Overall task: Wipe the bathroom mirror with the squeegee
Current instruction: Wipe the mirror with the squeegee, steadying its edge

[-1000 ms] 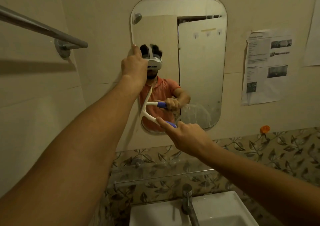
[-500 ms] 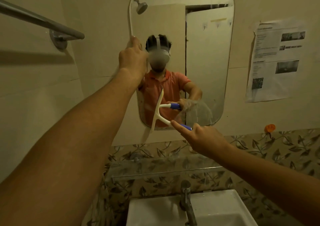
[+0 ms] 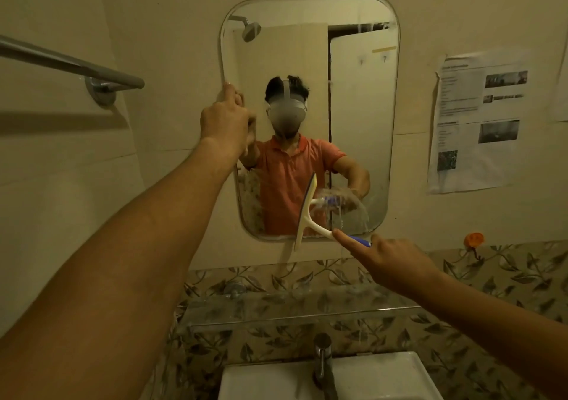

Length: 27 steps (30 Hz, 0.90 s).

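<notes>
One squeegee [image 3: 305,212] in right hand [image 3: 390,264], apparently on mirror [image 3: 353,123].

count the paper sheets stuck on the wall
2. One printed sheet hangs right of the mirror; a second sheet is cut off by the frame's right edge. More may be out of view.
</notes>
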Tool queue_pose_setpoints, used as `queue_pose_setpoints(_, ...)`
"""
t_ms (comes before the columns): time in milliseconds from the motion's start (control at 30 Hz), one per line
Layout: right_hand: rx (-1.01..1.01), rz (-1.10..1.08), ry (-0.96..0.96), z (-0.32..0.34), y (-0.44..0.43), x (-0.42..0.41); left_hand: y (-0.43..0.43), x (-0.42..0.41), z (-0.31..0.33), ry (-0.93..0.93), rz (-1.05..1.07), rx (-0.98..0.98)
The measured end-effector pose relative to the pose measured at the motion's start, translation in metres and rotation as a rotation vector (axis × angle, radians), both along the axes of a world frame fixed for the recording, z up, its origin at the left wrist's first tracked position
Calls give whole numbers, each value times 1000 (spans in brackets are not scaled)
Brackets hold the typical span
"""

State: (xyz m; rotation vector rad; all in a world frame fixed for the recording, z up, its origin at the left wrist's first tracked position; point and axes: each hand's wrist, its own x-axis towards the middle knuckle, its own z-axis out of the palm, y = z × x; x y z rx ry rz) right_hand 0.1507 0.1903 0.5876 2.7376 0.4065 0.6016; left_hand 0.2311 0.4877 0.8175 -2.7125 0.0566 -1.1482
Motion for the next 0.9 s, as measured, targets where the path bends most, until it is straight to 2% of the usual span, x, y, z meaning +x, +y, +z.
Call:
queue_pose_setpoints(333, 85, -23, -37, -4, -14, -23, 3, 0, 2, -77, -55, 18)
queue_pose_setpoints(533, 278, 169, -194, 28, 42, -23, 6, -6, 14, -12, -40, 74)
queue_pose_setpoints(633, 333, 156, -310, 51, 75, -8, 6, -7, 18, 3, -7, 111)
queue_pose_setpoints(900, 377, 135, -297, 76, 128, 17, 2, -5, 25, 19, -2, 146)
